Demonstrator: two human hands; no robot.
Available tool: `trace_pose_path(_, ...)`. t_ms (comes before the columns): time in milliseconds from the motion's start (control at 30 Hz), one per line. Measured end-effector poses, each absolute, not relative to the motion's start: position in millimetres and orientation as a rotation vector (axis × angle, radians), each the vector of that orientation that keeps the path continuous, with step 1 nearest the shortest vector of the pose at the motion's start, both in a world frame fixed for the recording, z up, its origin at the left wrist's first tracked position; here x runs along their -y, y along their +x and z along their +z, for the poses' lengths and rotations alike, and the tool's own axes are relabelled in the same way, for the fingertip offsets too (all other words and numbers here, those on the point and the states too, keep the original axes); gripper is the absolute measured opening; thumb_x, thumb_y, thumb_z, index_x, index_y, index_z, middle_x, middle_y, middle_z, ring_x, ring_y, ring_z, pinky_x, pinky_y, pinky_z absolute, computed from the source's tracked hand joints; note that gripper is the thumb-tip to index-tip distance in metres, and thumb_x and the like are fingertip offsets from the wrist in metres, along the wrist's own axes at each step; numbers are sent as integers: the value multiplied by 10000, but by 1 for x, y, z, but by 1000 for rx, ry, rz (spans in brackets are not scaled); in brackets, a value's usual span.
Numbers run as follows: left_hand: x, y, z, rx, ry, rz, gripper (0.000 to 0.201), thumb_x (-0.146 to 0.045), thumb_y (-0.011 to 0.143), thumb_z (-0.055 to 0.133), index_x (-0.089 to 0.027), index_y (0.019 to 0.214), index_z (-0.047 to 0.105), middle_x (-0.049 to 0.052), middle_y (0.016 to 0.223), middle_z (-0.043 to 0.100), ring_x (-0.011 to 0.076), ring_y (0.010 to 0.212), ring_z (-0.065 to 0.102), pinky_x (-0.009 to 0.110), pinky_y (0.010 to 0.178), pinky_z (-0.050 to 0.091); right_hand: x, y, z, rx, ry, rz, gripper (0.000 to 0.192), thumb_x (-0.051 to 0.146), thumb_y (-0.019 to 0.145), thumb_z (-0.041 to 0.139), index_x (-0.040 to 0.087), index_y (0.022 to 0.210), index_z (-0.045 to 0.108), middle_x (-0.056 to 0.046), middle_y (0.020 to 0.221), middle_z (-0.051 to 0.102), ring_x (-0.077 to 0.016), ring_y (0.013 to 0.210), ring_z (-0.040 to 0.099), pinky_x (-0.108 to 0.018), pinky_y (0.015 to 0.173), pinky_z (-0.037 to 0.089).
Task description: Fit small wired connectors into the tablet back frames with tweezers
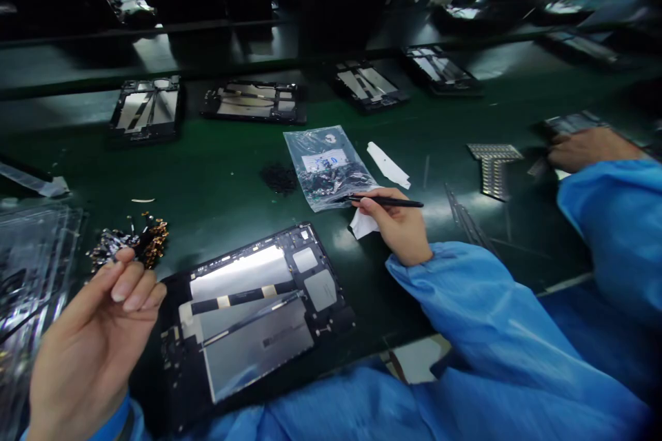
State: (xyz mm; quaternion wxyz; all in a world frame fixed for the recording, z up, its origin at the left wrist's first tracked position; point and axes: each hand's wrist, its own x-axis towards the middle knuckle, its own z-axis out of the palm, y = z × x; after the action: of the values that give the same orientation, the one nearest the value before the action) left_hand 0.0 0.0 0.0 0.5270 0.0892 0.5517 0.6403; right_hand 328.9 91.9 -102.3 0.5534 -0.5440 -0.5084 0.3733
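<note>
Right hand (400, 227) pinching black tweezers (385, 202), long axis level, tips pointing left at a plastic bag (325, 162), left hand (93, 344) raised, fingers pressed together, beside an open tablet frame (253, 310) on the green table (217, 172)

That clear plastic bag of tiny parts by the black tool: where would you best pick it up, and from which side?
Probably by the far, flat end of the clear plastic bag, coming from above. The small dark parts have gathered at the near end, beside the right hand and its black tool, so the far end lies thin, free and easy to pinch between fingers.
</note>
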Motion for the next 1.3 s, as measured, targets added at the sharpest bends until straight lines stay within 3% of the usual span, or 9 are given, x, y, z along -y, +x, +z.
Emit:
trace_pose_path(200, 3, 16, -2, -1219, 264, 1473, 140, -63, 766, 529, -114, 881, 591, -73, 505, 311, 49, 461, 335, 157, 448, 354, -76, 317, -81, 1177, -1264, 951, 226, 407, 732, 731, 225, 807, 621, -15, 836, 722, -175, 724, 713, -290, 663, 586)
trace_pose_path(300, 6, 28, -8, -1183, 507, 1121, 292, -218, 783, 645, -137, 1056, 577, -90, 464, 357, 50, 442, 347, 162, 450, 299, -60, 292, -62, 1170, -1202, 1195, 209, 396, 750, 720, 218, 795, 621, -26, 812, 736, -174, 672, 715, -267, 602, 591)
trace_pose_path(433, 10, 41, -17, -1106, 818, 785, 475, -374, 801, 647, -129, 1189, 525, -65, 486, 482, 61, 460, 401, 188, 480, 272, -45, 252, -43, 1158, -1060, 1620, 242, 405, 727, 738, 196, 776, 626, -40, 768, 741, -177, 619, 712, -247, 559, 586)
trace_pose_path(567, 11, 43, -20, -1084, 913, 728, 448, -413, 801, 625, -117, 1132, 570, -61, 508, 495, 68, 467, 435, 208, 499, 294, -44, 226, -36, 1054, -1004, 1851, 279, 403, 683, 771, 179, 742, 615, -23, 625, 717, -155, 559, 697, -189, 510, 555)
trace_pose_path(800, 14, 38, -20, -1088, 913, 747, 425, -434, 800, 621, -108, 1070, 587, -60, 502, 494, 65, 455, 434, 208, 503, 307, -46, 217, -34, 856, -1015, 2069, 273, 372, 684, 779, 166, 722, 603, -8, 578, 702, -94, 523, 670, -101, 473, 499)
trace_pose_path(1067, 16, 35, -24, -1223, 942, 845, 431, -406, 832, 575, -121, 1154, 546, -58, 533, 508, 82, 505, 457, 222, 527, 333, -52, 217, -37, 810, -1049, 1986, 290, 369, 626, 815, 167, 721, 631, -16, 667, 728, -86, 510, 659, -111, 471, 513)
trace_pose_path(1300, 13, 38, -25, -1200, 999, 805, 388, -427, 826, 557, -125, 1069, 560, -48, 542, 506, 100, 506, 483, 238, 532, 390, -50, 208, -40, 799, -1053, 2079, 292, 358, 622, 818, 171, 729, 622, -9, 589, 704, -93, 478, 647, -123, 464, 514)
